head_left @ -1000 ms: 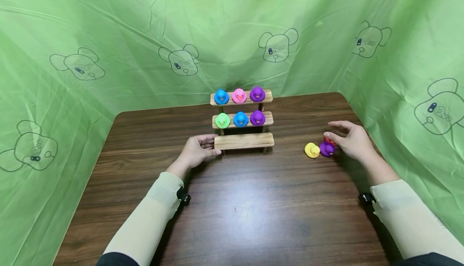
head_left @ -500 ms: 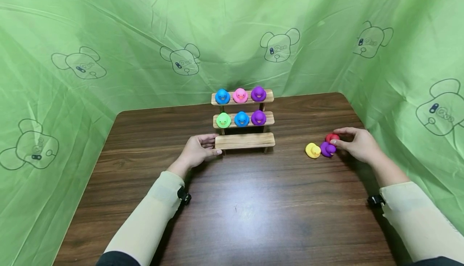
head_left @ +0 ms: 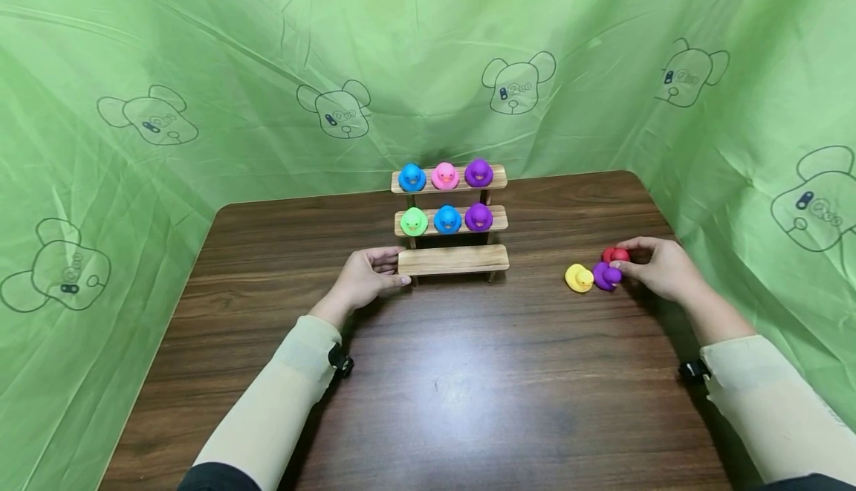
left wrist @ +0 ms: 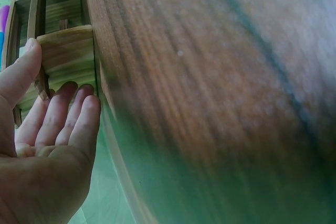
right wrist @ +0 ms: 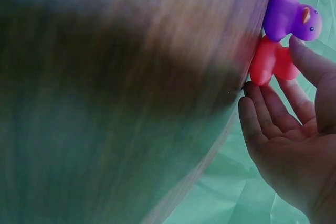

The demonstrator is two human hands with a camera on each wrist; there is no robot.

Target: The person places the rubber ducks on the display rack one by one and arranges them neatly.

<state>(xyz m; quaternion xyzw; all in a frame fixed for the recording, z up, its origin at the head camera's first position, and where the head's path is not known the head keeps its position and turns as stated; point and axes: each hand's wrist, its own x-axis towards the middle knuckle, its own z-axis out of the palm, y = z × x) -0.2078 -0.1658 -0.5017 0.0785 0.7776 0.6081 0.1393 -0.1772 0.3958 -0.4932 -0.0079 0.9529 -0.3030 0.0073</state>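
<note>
while six ducks already stand on the wooden stand [head_left: 500, 218] near the far edge of the surface [head_left: 455, 372], three more lie loose toward the right edge, so the arranging looks roughly two thirds done. on the top tier, from its left end to its right, sit a blue duck [head_left: 412, 177], a pink duck [head_left: 444, 176] and a purple duck [head_left: 478, 174]; the middle tier carries a green duck [head_left: 414, 222], a second blue duck [head_left: 447, 220] and a second purple duck [head_left: 478, 218] in the same order of places. the lowest tier [head_left: 453, 259] bears no duck, and its length would seem to suit the three that are left.

those three are close together: a yellow duck [head_left: 578, 278] farthest from the right edge, then a loose purple duck [head_left: 605, 277], and the red duck [head_left: 616, 254] just behind it, nearer the far right corner. the right hand [head_left: 663, 268] has thumb and fingers on either side of the red duck in a light pinch; how firm, i cannot tell. the red duck has yet to leave the surface. the left hand [head_left: 359, 280] holds the left end of the lowest tier, thumb in front and fingers behind, probably to steady it.
</note>
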